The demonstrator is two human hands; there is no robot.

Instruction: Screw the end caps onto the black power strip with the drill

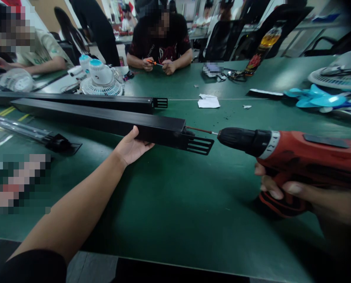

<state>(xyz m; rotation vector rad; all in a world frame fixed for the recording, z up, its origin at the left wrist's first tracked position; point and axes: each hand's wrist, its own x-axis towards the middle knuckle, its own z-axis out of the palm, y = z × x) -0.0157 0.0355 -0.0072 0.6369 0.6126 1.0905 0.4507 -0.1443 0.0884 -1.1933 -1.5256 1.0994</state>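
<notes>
A long black rectangular tube (105,118) lies across the table, with a slotted flat tab (200,146) sticking out of its right end. My left hand (132,146) is closed around the near side of the tube, thumb on top and fingers underneath. My right hand (278,188) grips a red and black cordless drill (308,153) by its handle. From the drill's chuck a thin reddish-brown rod (199,129) runs left to the upper part of the tube's end; whether it enters the tube I cannot tell.
Behind lies a second black tube (128,103); a clear tube (19,127) rests at left. White-and-blue fans (100,76), a paper scrap (208,101), a bottle (259,55) and blue fan blades (313,96) lie farther back. Across the table a person (160,39) holds a screwdriver.
</notes>
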